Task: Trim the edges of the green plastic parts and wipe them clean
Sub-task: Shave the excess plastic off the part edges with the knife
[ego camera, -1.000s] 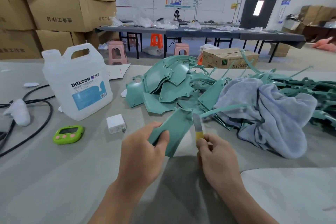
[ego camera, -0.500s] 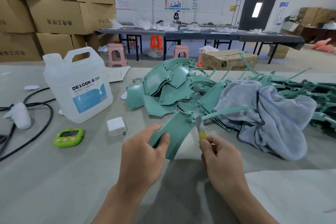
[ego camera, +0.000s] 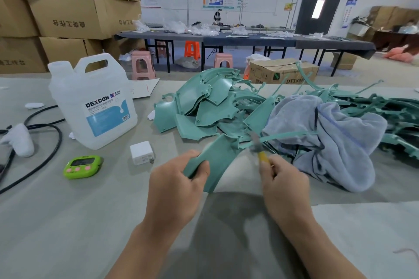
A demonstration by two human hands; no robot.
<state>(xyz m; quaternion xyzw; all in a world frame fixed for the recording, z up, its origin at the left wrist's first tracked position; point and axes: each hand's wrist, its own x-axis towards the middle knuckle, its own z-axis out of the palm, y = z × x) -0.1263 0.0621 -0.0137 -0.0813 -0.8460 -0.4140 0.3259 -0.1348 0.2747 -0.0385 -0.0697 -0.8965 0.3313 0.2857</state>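
My left hand (ego camera: pixel 174 190) grips the near end of a curved green plastic part (ego camera: pixel 217 156), which is held tilted above the table. My right hand (ego camera: pixel 283 183) holds a small knife (ego camera: pixel 257 147) with a yellow handle and grey blade; the blade is blurred and meets the part's far right edge, where a thin green strip (ego camera: pixel 288 135) runs off to the right. Behind lies a pile of green plastic parts (ego camera: pixel 204 106). A grey-blue cloth (ego camera: pixel 328 138) is bunched on the right, over more green pieces (ego camera: pixel 399 111).
A white DEXCON jug (ego camera: pixel 93 102) stands at the left. Near it lie a white charger block (ego camera: pixel 141 153), a green timer (ego camera: pixel 82 166), black cables (ego camera: pixel 45 156) and a white glove (ego camera: pixel 19 140). Cardboard boxes (ego camera: pixel 65 13) are stacked at the back left.
The knife blade has travelled up along the part's right edge, away from me, and is now blurred. My left hand keeps the same grip on the part.
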